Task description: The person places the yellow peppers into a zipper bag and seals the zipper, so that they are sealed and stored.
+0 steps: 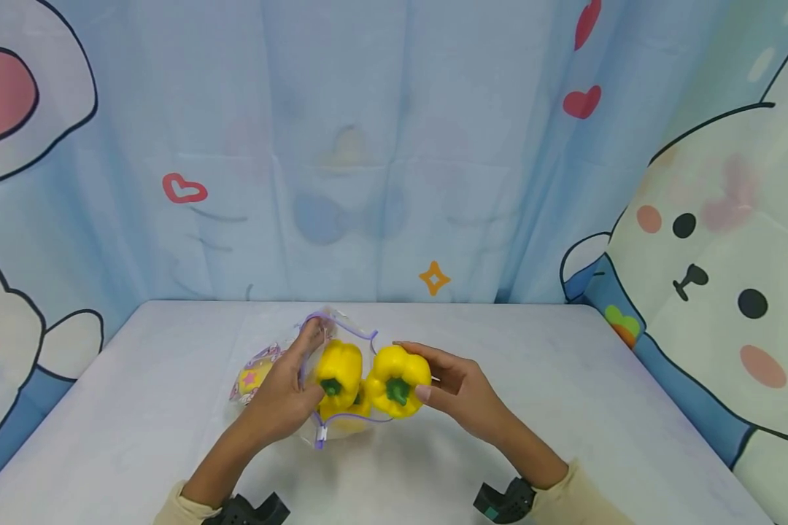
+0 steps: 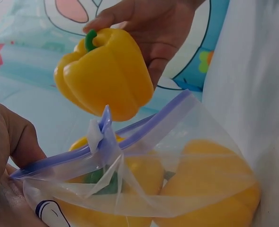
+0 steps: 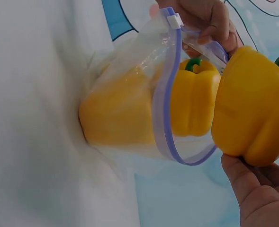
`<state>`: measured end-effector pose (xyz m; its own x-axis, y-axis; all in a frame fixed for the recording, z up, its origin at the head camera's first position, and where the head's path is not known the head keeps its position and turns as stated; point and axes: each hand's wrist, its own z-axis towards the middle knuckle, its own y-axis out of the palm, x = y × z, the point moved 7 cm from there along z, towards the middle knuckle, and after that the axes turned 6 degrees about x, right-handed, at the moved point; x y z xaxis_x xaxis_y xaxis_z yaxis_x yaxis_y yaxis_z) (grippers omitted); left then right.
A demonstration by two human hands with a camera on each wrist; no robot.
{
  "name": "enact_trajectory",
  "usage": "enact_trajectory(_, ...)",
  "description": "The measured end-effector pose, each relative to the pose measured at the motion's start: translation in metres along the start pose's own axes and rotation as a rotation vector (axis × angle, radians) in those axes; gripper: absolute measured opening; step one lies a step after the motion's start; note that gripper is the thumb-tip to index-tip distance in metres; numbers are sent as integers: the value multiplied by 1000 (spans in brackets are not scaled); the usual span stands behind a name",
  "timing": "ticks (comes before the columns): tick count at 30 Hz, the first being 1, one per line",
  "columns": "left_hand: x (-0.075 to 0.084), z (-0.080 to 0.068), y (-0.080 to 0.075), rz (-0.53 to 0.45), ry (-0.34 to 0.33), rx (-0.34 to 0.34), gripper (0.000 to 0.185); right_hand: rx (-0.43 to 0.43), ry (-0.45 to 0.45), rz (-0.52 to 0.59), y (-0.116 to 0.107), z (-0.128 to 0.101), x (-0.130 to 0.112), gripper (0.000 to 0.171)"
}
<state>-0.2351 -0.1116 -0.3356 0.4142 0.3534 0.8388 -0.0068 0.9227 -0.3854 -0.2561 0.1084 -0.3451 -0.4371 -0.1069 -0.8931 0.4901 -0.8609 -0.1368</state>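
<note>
Pinching the bag, the left hand bends narrowly; the right hand, widely curved, grips one yellow pepper; other peppers lie inside the bag.

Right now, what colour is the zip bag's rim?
The bag's rim is purple, clearest in the right wrist view.

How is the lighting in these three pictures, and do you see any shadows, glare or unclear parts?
Head view: fairly soft light, with faint, blurry-edged shadows on the near part of the table; left wrist view: dimmer, the yellow peppers inside the bag looking milky through the plastic; right wrist view: small bright glints on the bag, its contents hazy.
</note>
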Motion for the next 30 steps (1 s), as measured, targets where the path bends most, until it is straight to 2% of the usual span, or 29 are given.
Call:
enact_trajectory(4, 0, 0, 0, 5, 7, 1, 87, -45, -11, 39, 7, 0, 1, 50)
enact_trajectory(14, 1, -1, 2, 3, 23, -10, 87, -90, 4, 86, 20, 2, 8, 50)
enact_trajectory(23, 6, -1, 4, 47, 68, 1, 88, -49, 7, 6, 22, 4, 12, 49)
enact_trajectory(30, 9, -2, 6, 79, 84, 11, 88, -72, -9, 23, 29, 6, 12, 50)
